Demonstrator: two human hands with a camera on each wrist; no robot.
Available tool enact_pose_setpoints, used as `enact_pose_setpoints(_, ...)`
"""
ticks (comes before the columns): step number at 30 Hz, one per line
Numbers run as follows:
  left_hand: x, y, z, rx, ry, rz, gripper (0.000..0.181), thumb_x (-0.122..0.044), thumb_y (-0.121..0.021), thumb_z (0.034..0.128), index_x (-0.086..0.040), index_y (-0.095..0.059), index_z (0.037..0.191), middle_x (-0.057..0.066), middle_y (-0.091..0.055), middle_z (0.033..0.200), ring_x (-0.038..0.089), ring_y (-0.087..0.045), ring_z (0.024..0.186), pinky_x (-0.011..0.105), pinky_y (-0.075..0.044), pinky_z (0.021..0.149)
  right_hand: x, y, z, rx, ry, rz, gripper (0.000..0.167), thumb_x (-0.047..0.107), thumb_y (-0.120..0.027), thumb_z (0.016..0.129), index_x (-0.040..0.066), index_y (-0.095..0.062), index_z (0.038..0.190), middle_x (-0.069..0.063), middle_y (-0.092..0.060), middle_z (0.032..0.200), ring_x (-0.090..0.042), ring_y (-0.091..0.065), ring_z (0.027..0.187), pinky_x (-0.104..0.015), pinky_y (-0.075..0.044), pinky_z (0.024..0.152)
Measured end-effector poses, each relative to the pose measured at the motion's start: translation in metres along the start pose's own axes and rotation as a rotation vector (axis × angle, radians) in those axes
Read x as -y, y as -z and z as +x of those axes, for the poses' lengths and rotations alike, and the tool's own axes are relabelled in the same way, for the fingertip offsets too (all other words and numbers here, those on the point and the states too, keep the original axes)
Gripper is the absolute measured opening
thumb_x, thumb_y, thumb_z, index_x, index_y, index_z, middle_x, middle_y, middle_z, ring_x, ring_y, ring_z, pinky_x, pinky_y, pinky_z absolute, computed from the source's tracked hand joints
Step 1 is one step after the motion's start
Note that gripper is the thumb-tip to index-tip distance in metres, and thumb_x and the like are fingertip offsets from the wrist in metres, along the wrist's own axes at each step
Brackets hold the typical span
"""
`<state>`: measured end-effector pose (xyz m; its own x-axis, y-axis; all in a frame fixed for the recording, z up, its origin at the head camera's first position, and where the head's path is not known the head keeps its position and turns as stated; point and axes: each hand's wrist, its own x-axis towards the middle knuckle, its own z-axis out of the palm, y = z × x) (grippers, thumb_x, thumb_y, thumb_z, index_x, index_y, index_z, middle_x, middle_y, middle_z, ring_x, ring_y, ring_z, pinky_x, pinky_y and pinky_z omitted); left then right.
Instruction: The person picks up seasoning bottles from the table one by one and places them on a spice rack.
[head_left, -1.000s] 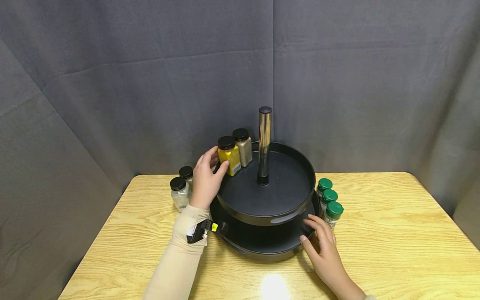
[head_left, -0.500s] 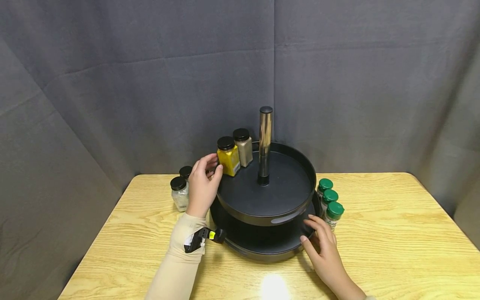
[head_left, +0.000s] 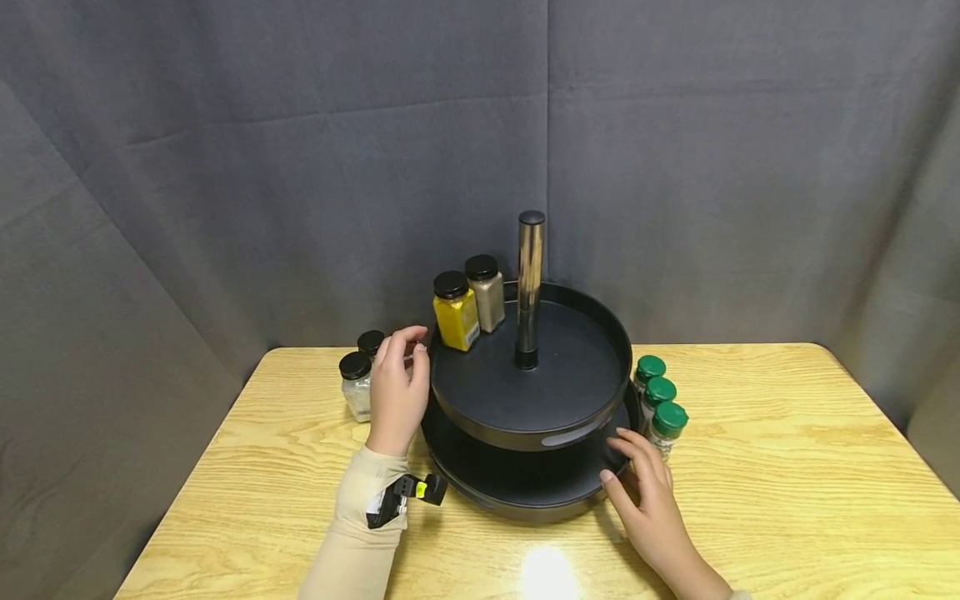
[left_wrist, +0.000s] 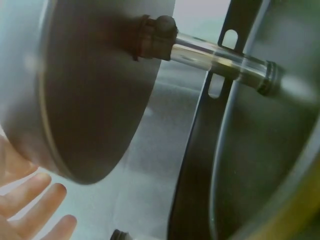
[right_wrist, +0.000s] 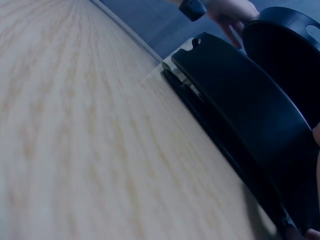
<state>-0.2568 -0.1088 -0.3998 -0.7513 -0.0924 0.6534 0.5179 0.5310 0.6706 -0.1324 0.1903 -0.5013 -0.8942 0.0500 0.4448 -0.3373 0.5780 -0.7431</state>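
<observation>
My left hand [head_left: 397, 396] is beside the upper tier of a black two-tier turntable [head_left: 528, 392], at its left rim. It holds nothing, and its fingers [left_wrist: 42, 207] are spread loosely in the left wrist view. On the upper tier stand a yellow spice jar [head_left: 457, 321] and a beige spice jar [head_left: 489, 300], both upright with black lids. My right hand [head_left: 648, 508] is at the lower tier's right front edge, fingers slightly bent; whether they touch the rim is hard to tell.
Left of the turntable, a black-lidded jar [head_left: 357, 392] and another one behind it [head_left: 371, 344] stand on the wooden table [head_left: 780, 467]. Several green-capped shakers [head_left: 667, 425] line the right side. A shiny post [head_left: 528, 283] rises from the upper tier. A grey curtain [head_left: 300, 192] hangs behind.
My left hand has let go of the yellow spice jar and drawn down and left, away from the upper tier. The jar stays upright there. My right hand has not visibly moved.
</observation>
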Motion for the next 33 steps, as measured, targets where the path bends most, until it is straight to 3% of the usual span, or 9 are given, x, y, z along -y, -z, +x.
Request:
enact_pose_setpoints(7, 0.008, 0.006, -0.011, -0.011, 0.022, 0.042, 0.021, -0.002, -0.060, 0.0973, 0.001, -0.066, 0.117, 0.020, -0.062, 0.110, 0.033, -0.064, 0.100, 0.048, -0.056, 0.088, 0.001, 0.001, 0.000, 0.003, -0.002, 0.006, 0.036, 0.009, -0.062, 0.100, 0.001, -0.056, 0.134, -0.015, -0.041, 0.150, -0.036, -0.031, 0.135, -0.002, -0.027, 0.096)
enact_pose_setpoints(14, 0.015, 0.011, -0.013, -0.032, 0.007, 0.141, 0.022, -0.004, -0.061, 0.0961, -0.001, -0.067, 0.117, 0.021, -0.061, 0.116, 0.034, -0.065, 0.099, 0.048, -0.054, 0.084, 0.001, 0.001, 0.000, -0.003, 0.002, 0.007, 0.036, 0.008, -0.062, 0.099, 0.001, -0.056, 0.134, -0.016, -0.041, 0.150, -0.036, -0.032, 0.135, -0.001, -0.028, 0.096)
enact_pose_setpoints(21, 0.027, 0.019, -0.015, -0.118, -0.018, 0.184, 0.020, -0.002, -0.063, 0.0928, 0.000, -0.067, 0.112, 0.022, -0.060, 0.117, 0.035, -0.063, 0.098, 0.050, -0.051, 0.083, 0.001, 0.000, -0.001, 0.002, 0.006, 0.006, 0.036, 0.008, -0.062, 0.099, 0.000, -0.056, 0.134, -0.016, -0.041, 0.150, -0.036, -0.033, 0.135, -0.002, -0.028, 0.096)
enact_pose_setpoints(27, 0.037, 0.027, -0.013, -0.192, -0.046, 0.160, 0.022, 0.002, -0.064, 0.0903, 0.002, -0.066, 0.113, 0.022, -0.059, 0.119, 0.038, -0.058, 0.108, 0.047, -0.049, 0.092, 0.001, 0.000, -0.001, -0.007, 0.012, -0.002, 0.036, 0.008, -0.062, 0.099, 0.001, -0.056, 0.134, -0.015, -0.042, 0.150, -0.036, -0.034, 0.135, -0.005, -0.029, 0.094)
enact_pose_setpoints(33, 0.044, 0.035, -0.011, -0.240, -0.064, 0.162, 0.025, 0.003, -0.062, 0.0898, 0.002, -0.066, 0.114, 0.023, -0.058, 0.121, 0.041, -0.052, 0.115, 0.053, -0.041, 0.100, 0.000, 0.000, 0.000, -0.010, 0.017, 0.003, 0.036, 0.007, -0.062, 0.099, 0.001, -0.056, 0.134, -0.016, -0.042, 0.150, -0.036, -0.033, 0.135, -0.008, -0.030, 0.095)
